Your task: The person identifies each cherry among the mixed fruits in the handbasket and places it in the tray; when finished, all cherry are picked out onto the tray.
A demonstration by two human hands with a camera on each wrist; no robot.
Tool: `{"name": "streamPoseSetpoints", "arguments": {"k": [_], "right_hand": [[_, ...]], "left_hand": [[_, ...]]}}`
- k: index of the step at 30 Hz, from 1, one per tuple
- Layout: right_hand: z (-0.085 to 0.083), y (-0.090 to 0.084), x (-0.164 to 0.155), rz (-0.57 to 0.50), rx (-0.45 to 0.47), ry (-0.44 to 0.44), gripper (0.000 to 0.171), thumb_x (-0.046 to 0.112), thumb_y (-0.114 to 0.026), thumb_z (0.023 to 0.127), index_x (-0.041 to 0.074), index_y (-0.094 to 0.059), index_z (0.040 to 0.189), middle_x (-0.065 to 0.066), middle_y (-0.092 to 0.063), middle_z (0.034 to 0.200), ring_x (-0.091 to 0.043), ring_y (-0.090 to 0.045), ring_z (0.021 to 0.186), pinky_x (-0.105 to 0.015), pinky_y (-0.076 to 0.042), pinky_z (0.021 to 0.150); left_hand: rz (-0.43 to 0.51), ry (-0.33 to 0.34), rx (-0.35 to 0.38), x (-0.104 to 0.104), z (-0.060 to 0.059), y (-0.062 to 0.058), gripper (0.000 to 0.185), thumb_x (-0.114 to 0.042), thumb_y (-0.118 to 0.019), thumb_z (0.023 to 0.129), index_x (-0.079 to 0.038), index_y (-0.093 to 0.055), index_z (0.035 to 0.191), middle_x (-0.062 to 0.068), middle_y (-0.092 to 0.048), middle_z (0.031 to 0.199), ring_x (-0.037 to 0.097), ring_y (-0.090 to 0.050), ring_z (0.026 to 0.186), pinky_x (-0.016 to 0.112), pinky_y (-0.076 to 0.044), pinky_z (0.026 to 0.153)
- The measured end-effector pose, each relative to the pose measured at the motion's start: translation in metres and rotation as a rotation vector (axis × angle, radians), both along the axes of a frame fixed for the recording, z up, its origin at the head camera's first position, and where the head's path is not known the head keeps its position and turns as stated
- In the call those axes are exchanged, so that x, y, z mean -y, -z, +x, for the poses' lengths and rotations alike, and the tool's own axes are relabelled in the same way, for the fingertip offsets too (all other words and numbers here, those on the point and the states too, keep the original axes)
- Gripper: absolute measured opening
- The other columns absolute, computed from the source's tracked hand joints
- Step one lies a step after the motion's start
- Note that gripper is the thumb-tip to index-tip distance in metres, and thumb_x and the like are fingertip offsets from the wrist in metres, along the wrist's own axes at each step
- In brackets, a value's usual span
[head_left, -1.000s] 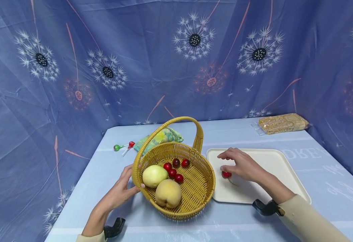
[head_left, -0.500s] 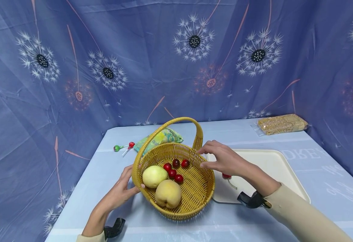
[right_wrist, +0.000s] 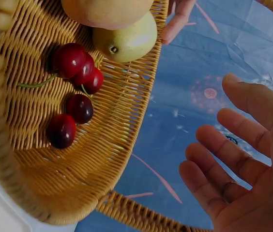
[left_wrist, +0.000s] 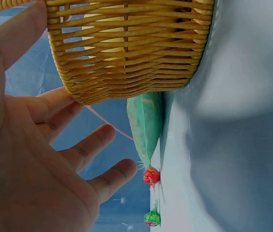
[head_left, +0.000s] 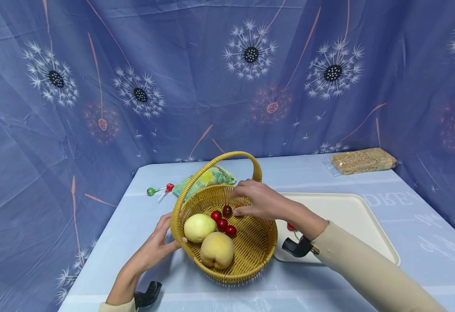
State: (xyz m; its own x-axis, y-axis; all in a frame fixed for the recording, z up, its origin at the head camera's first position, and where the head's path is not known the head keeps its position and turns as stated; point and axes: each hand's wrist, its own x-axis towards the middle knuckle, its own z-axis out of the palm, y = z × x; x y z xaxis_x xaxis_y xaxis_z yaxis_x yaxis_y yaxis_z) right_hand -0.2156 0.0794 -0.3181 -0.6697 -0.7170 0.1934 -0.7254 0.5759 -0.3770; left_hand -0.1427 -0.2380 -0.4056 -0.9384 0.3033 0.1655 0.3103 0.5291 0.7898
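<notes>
A golden wicker basket [head_left: 250, 255] holds a yellow peach [head_left: 217, 250], a pale yellow-green pear-like fruit [head_left: 199, 227] and several dark red cherries [right_wrist: 61, 131]. My left hand [head_left: 156, 242] holds the basket's left rim; in the left wrist view its thumb and forefinger touch the rim while the other fingers spread free. Over the basket's right side hovers my right hand [head_left: 264, 201], fingers apart and nothing between them, as the right wrist view shows. One cherry [head_left: 291, 226] with a stem lies on the cream tray [head_left: 348, 216], partly hidden by the right forearm.
Behind the basket lies a green-yellow packet [head_left: 217, 174]. Two lollipops, one green [head_left: 151, 191] and one red [head_left: 169, 187], lie left of it. A wrapped grainy bar [head_left: 363, 161] sits at the back right. Patterned blue cloth [head_left: 196, 86] hangs around the table.
My right hand has moved left from above the tray's cherry to over the basket, without carrying anything. The left hand keeps its place on the rim.
</notes>
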Motion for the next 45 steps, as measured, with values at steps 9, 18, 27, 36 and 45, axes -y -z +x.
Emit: {"name": "streamPoseSetpoints", "arguments": {"k": [9,18,27,36,45], "right_hand": [[-0.017,0.005,0.020,0.060,0.039,-0.052,0.035,0.036,-0.066,0.088,0.019,-0.064,0.119,0.003,-0.061,0.119,-0.019,-0.052,0.119,-0.038,-0.046,0.097],[-0.033,0.016,0.034,0.114,0.086,-0.095,0.032,0.032,-0.067,0.087,0.020,-0.063,0.117,0.002,-0.060,0.119,-0.017,-0.051,0.116,-0.037,-0.041,0.101],[-0.039,0.030,0.040,0.201,0.139,-0.129,0.032,0.028,-0.069,0.086,0.018,-0.064,0.116,-0.001,-0.061,0.114,-0.014,-0.054,0.104,-0.034,-0.044,0.092],[-0.038,0.035,0.046,0.310,0.215,-0.170,0.032,0.027,-0.072,0.083,0.016,-0.066,0.113,-0.001,-0.063,0.106,-0.012,-0.055,0.096,-0.028,-0.046,0.085],[-0.038,0.043,0.053,0.474,0.260,-0.193,0.027,0.028,-0.073,0.082,0.021,-0.069,0.107,0.007,-0.067,0.098,-0.005,-0.058,0.088,-0.022,-0.048,0.079]], "left_hand": [[-0.015,-0.014,0.018,0.001,0.000,0.001,0.069,-0.025,-0.068,0.087,-0.012,-0.034,0.145,0.011,-0.027,0.147,0.037,-0.019,0.139,0.073,-0.020,0.103],[-0.038,-0.019,0.004,0.001,0.000,0.002,0.070,-0.028,-0.068,0.087,-0.013,-0.033,0.146,0.011,-0.029,0.146,0.036,-0.021,0.139,0.072,-0.022,0.103],[-0.042,-0.020,0.005,0.001,-0.001,0.001,0.069,-0.029,-0.069,0.086,-0.014,-0.035,0.144,0.010,-0.029,0.146,0.036,-0.021,0.139,0.072,-0.022,0.103],[-0.048,-0.018,0.001,0.001,-0.001,0.000,0.070,-0.028,-0.068,0.087,-0.014,-0.034,0.146,0.010,-0.029,0.146,0.036,-0.021,0.139,0.072,-0.022,0.103],[-0.048,-0.020,0.002,0.001,0.000,0.000,0.071,-0.026,-0.068,0.086,-0.014,-0.033,0.146,0.011,-0.029,0.146,0.036,-0.020,0.139,0.072,-0.022,0.103]]}}
